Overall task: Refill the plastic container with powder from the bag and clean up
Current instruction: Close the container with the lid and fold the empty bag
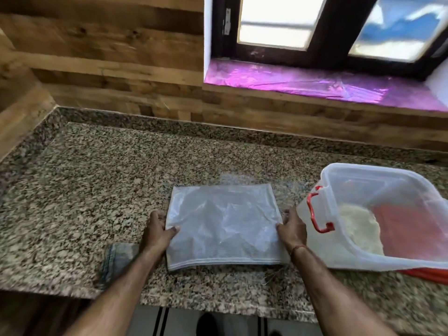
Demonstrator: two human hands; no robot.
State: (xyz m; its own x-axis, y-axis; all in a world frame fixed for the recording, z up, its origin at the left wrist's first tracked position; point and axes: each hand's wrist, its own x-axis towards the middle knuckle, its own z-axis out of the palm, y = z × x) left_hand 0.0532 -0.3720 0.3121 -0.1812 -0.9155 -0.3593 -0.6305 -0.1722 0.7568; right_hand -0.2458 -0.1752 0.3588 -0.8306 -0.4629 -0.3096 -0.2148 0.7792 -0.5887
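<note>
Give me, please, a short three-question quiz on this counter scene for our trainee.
1. True or false: the bag lies flattened on the counter, with the left hand and the right hand each pinching one side edge.
2. Where does the powder sit? A) in the open plastic container; B) inside the bag; C) in a metal bowl.
3. Fill in: the container's latch is coloured ____.

Key: 1 true; 2 A; 3 red.
</note>
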